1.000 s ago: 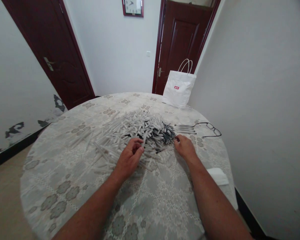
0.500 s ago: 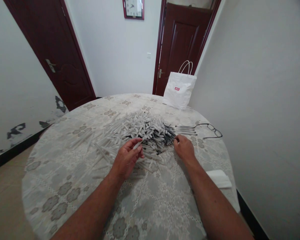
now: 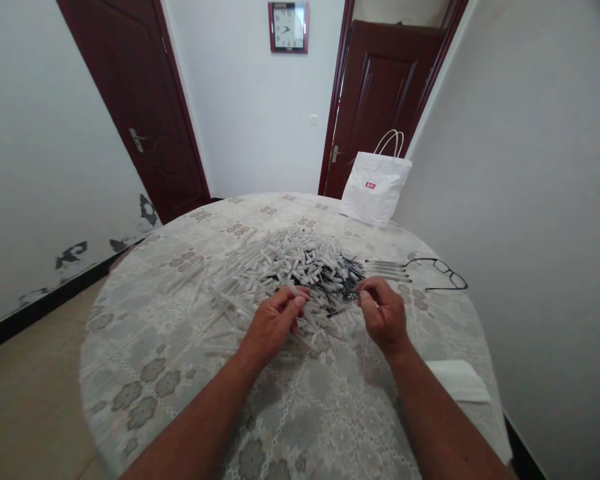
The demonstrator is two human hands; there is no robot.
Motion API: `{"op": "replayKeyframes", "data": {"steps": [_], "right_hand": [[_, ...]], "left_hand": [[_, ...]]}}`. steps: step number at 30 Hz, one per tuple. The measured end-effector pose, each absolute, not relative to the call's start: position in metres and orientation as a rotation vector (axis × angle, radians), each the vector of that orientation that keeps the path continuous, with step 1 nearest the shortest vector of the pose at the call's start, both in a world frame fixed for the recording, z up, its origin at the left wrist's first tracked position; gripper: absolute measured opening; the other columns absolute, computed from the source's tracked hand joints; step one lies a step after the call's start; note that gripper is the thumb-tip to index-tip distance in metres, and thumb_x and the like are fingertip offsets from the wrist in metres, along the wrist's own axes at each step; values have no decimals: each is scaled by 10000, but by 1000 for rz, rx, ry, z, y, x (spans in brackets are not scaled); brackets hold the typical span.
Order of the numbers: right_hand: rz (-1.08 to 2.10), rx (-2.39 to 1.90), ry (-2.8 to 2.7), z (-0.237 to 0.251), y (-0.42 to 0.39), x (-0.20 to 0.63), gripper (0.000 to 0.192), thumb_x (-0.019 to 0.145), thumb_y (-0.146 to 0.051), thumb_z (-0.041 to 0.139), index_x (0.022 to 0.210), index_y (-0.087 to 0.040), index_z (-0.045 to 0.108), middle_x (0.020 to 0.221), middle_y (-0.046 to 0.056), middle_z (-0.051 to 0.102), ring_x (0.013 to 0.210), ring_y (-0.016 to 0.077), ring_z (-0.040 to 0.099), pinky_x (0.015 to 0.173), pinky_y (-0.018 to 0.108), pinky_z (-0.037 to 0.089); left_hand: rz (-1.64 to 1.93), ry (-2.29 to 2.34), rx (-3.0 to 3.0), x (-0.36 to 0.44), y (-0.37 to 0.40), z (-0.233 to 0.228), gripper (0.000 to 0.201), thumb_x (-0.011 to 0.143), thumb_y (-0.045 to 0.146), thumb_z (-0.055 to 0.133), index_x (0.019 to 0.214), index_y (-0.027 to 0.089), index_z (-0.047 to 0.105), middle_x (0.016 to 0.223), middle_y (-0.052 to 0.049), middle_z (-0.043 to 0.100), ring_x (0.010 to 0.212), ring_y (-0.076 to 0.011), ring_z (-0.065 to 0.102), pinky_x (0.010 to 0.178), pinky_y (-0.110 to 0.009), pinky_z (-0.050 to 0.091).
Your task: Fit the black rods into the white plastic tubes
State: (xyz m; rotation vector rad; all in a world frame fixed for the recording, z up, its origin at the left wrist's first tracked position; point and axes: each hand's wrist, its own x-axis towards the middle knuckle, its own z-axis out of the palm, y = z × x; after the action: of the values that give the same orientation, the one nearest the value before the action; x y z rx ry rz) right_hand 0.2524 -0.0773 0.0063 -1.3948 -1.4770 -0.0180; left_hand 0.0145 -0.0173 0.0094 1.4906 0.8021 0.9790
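a slim pale tube [image 3: 293, 289] sits pinched between thumb and fingers of the left hand [image 3: 275, 319], over the near edge of a loose pile of pale plastic pieces [image 3: 300, 252]; the right hand [image 3: 384, 312] is at the pile's right side, thumb and fingertips close together, though i cannot tell if they grip anything, near a cluster of dark thin rods [image 3: 353, 270]; farther right, black-framed glasses [image 3: 442, 266] lie on the patterned tablecloth [image 3: 330, 413], and a white bag [image 3: 375, 190] stands at the far side
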Motion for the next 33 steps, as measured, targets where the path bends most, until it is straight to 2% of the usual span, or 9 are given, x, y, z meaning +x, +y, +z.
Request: {"op": "replayKeyframes", "data": {"steps": [3,6,14,16,18,23,29,33], "right_hand": [[68,-1352,-1631,4,-77,240,118,914,-252,496,858,-216,594,752,3,597,671,156,549,674,276,449],[176,-1306,-1651,2,-76,231,120,919,-259,507,855,-213,598,738,-5,591,668,150,545,661,265,444],[603,-1232,-1486,-6,-74,215,175,965,-360,553,909,-203,604,740,-17,600,608,121,548,582,233,447],[681,-1209,-1420,-9,-72,213,207,974,-399,550,1001,-205,619,774,-11,627,592,116,548,560,230,448],[750,-1184,-1369,-11,-71,212,249,986,-424,527,1067,-209,622,809,3,656,584,117,555,534,231,445],[959,-1129,-1362,-16,-68,210,246,943,-422,596,1063,-210,630,867,29,702,598,127,582,512,235,441],[861,-1189,-1281,-21,-64,200,274,889,-418,670,1058,-204,643,803,8,668,564,119,568,496,232,451],[780,-1230,-1266,-21,-62,201,288,886,-431,672,1057,-199,661,732,-5,647,562,134,584,491,236,452]], "left_hand": [[928,771,1685,17,-22,9,272,910,408,605,1029,199,732,1062,-69,702,772,-165,615,696,-279,491],[830,706,1822,20,-26,8,246,925,366,590,1023,196,738,968,-55,713,851,-189,619,790,-294,473],[611,511,1721,23,-37,5,236,898,366,640,927,160,752,737,-20,635,660,-135,547,627,-240,429],[676,539,1598,24,-35,4,270,894,395,649,940,152,758,769,-38,668,654,-138,577,637,-249,468],[847,581,1429,24,-30,3,310,892,426,654,984,150,761,889,-72,712,717,-157,625,681,-274,519],[1218,628,991,20,-12,5,343,847,433,720,1017,138,760,1110,-120,709,874,-185,668,750,-304,581],[1224,581,872,17,-8,6,303,859,372,730,1020,117,754,1064,-126,724,914,-183,689,771,-270,589],[1155,586,891,20,-11,6,314,852,375,738,1025,114,753,1128,-143,716,916,-193,694,767,-289,602]]}}
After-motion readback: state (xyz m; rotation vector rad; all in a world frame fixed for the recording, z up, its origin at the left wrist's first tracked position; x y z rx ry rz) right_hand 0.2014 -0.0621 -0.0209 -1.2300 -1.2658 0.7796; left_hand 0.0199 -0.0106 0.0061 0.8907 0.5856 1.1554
